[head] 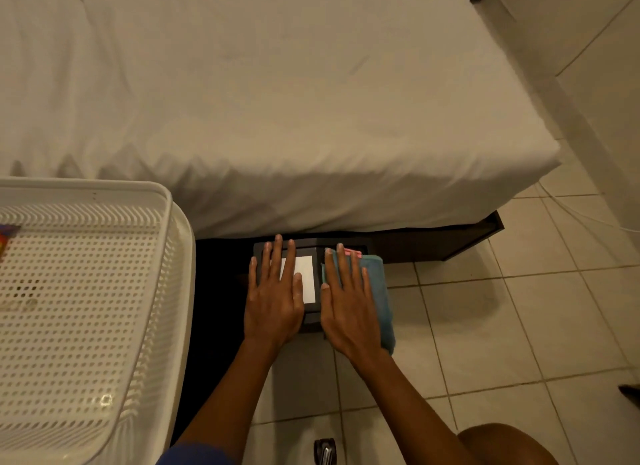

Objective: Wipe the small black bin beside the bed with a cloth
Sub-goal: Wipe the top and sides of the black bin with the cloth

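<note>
The small black bin (313, 248) stands on the floor against the bed's side, with a white rectangular panel (307, 274) on its top. My left hand (275, 291) lies flat on the bin's top, fingers straight, partly covering the white panel. My right hand (348, 298) presses flat on a folded blue cloth (379, 288) that lies over the bin's right part. A pink edge of the cloth shows at its far end. Most of the bin's body is hidden under my hands and the cloth.
The bed (277, 101) with a white sheet fills the upper view. A white perforated plastic basket (86, 291) stands at the left. Pale floor tiles (502, 326) spread to the right. A small metal object (325, 451) lies near the bottom edge beside my knee (502, 444).
</note>
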`<action>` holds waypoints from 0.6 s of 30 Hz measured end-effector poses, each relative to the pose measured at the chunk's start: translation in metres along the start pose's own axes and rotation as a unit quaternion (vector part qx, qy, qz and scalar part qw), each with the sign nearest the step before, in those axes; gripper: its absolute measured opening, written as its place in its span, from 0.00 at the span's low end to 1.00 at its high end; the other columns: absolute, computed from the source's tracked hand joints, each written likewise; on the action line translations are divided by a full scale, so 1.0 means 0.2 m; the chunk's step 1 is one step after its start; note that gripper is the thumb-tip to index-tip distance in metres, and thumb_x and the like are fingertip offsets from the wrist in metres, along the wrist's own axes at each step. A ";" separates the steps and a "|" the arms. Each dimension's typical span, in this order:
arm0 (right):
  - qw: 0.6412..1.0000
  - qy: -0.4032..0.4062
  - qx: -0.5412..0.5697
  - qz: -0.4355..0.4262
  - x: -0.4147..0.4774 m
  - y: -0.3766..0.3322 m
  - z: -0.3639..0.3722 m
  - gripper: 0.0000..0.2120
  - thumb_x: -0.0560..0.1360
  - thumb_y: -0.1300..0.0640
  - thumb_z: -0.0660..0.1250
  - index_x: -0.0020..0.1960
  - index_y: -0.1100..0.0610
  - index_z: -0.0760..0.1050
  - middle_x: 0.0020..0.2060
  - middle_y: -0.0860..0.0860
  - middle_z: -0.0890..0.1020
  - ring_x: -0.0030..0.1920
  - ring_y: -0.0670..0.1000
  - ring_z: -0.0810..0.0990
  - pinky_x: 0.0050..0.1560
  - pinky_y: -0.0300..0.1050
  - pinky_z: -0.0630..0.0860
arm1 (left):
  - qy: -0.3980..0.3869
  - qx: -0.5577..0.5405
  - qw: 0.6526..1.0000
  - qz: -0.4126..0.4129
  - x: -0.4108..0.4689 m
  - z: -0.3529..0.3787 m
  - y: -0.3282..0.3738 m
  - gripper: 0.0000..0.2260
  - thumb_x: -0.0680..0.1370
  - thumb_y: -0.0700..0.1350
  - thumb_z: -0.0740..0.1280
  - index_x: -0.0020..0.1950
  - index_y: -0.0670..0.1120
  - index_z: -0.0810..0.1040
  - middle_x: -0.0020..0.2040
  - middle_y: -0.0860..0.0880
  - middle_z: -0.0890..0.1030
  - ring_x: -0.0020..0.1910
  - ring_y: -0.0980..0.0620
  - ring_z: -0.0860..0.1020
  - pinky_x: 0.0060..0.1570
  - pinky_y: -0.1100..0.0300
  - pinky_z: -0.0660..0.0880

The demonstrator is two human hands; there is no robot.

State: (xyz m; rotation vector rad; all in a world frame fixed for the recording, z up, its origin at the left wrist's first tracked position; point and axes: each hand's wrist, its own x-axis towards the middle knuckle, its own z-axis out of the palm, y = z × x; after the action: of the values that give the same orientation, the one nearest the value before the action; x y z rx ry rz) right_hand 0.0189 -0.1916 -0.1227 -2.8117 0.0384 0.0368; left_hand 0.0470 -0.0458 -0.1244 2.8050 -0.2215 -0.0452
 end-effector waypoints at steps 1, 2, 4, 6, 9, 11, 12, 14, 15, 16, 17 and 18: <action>1.000 -0.009 0.007 -0.016 0.02 0.02 -0.01 0.28 0.81 0.47 0.44 0.79 0.53 0.46 0.79 0.53 0.46 0.78 0.52 0.43 0.76 0.52 0.42 | -0.002 0.001 1.000 0.001 0.00 0.00 0.00 0.27 0.82 0.53 0.45 0.81 0.49 0.46 0.82 0.48 0.46 0.80 0.50 0.45 0.78 0.49 0.44; 0.999 -0.020 0.015 -0.025 0.05 0.03 -0.03 0.28 0.81 0.47 0.43 0.79 0.52 0.44 0.79 0.51 0.44 0.78 0.50 0.40 0.77 0.51 0.40 | -0.003 0.003 1.000 0.002 0.00 0.00 0.00 0.27 0.82 0.53 0.45 0.81 0.49 0.46 0.82 0.48 0.46 0.80 0.50 0.45 0.78 0.49 0.44; 0.999 -0.018 0.026 -0.021 0.13 0.03 -0.05 0.28 0.81 0.46 0.42 0.79 0.51 0.42 0.78 0.50 0.42 0.77 0.50 0.38 0.76 0.51 0.39 | -0.002 0.007 1.000 0.003 0.00 0.00 -0.01 0.27 0.83 0.52 0.46 0.81 0.50 0.45 0.82 0.48 0.44 0.80 0.50 0.44 0.78 0.48 0.44; 1.000 -0.005 0.028 0.007 0.16 0.01 -0.04 0.28 0.81 0.46 0.41 0.79 0.52 0.42 0.78 0.52 0.42 0.78 0.52 0.38 0.76 0.53 0.40 | -0.007 0.007 1.000 0.003 -0.01 0.00 -0.01 0.27 0.83 0.53 0.45 0.81 0.50 0.44 0.82 0.48 0.44 0.80 0.50 0.43 0.78 0.48 0.44; 1.000 0.002 0.011 0.004 0.12 -0.03 -0.01 0.28 0.81 0.46 0.41 0.79 0.53 0.43 0.79 0.54 0.43 0.78 0.54 0.40 0.76 0.54 0.41 | -0.005 0.009 1.000 -0.001 0.00 -0.01 -0.01 0.26 0.83 0.53 0.44 0.81 0.50 0.45 0.82 0.48 0.45 0.80 0.50 0.44 0.78 0.49 0.44; 1.000 0.000 0.010 -0.022 0.06 -0.05 0.00 0.28 0.82 0.46 0.39 0.79 0.53 0.43 0.78 0.53 0.42 0.78 0.53 0.39 0.76 0.52 0.38 | -0.002 0.010 1.000 -0.001 0.00 0.00 -0.01 0.26 0.83 0.53 0.44 0.81 0.50 0.46 0.82 0.48 0.46 0.80 0.49 0.46 0.78 0.49 0.44; 0.999 -0.002 0.022 -0.027 0.04 -0.06 0.00 0.27 0.82 0.45 0.37 0.79 0.52 0.43 0.78 0.52 0.42 0.78 0.52 0.38 0.76 0.51 0.37 | -0.001 0.011 1.000 -0.002 0.00 0.00 0.00 0.26 0.83 0.53 0.44 0.81 0.50 0.47 0.82 0.47 0.47 0.80 0.49 0.46 0.78 0.49 0.44; 0.998 -0.013 0.064 -0.027 0.05 -0.06 0.01 0.27 0.81 0.44 0.34 0.78 0.50 0.42 0.78 0.50 0.42 0.77 0.51 0.37 0.76 0.52 0.37 | 0.000 0.004 1.000 -0.003 0.00 0.00 0.00 0.26 0.83 0.53 0.45 0.81 0.50 0.47 0.82 0.48 0.47 0.80 0.50 0.46 0.78 0.49 0.45; 0.995 -0.022 0.093 -0.024 0.06 -0.06 0.00 0.26 0.82 0.44 0.35 0.78 0.50 0.41 0.77 0.49 0.41 0.77 0.50 0.37 0.76 0.54 0.38 | -0.001 0.003 1.000 -0.003 0.00 0.00 -0.01 0.26 0.83 0.53 0.45 0.81 0.50 0.47 0.82 0.48 0.47 0.80 0.50 0.46 0.78 0.49 0.45; 0.991 -0.033 0.132 -0.017 0.07 -0.06 -0.02 0.25 0.82 0.46 0.39 0.77 0.50 0.41 0.77 0.48 0.42 0.77 0.50 0.39 0.77 0.56 0.40 | -0.001 0.005 1.000 -0.003 0.00 -0.01 -0.01 0.26 0.83 0.53 0.44 0.81 0.50 0.47 0.82 0.48 0.47 0.80 0.50 0.46 0.78 0.49 0.45; 0.982 -0.032 0.189 0.004 0.08 -0.06 -0.06 0.25 0.82 0.47 0.43 0.77 0.51 0.43 0.77 0.49 0.44 0.77 0.49 0.42 0.77 0.57 0.43 | -0.002 0.008 1.000 -0.002 0.00 0.00 -0.01 0.26 0.83 0.53 0.44 0.81 0.50 0.47 0.82 0.48 0.47 0.80 0.50 0.46 0.78 0.49 0.45; 0.968 -0.011 0.249 0.037 0.08 -0.05 -0.10 0.27 0.81 0.47 0.47 0.77 0.53 0.47 0.77 0.50 0.48 0.77 0.48 0.47 0.77 0.55 0.47 | -0.003 0.010 1.000 -0.002 0.00 -0.01 -0.01 0.26 0.83 0.53 0.44 0.81 0.50 0.47 0.82 0.48 0.46 0.80 0.50 0.45 0.78 0.49 0.44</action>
State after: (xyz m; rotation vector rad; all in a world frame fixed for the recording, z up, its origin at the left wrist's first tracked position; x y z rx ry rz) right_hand 0.0347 -0.1898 -0.1004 -2.3053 0.1288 0.0666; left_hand 0.0474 -0.0442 -0.1238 2.8260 -0.2179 -0.0541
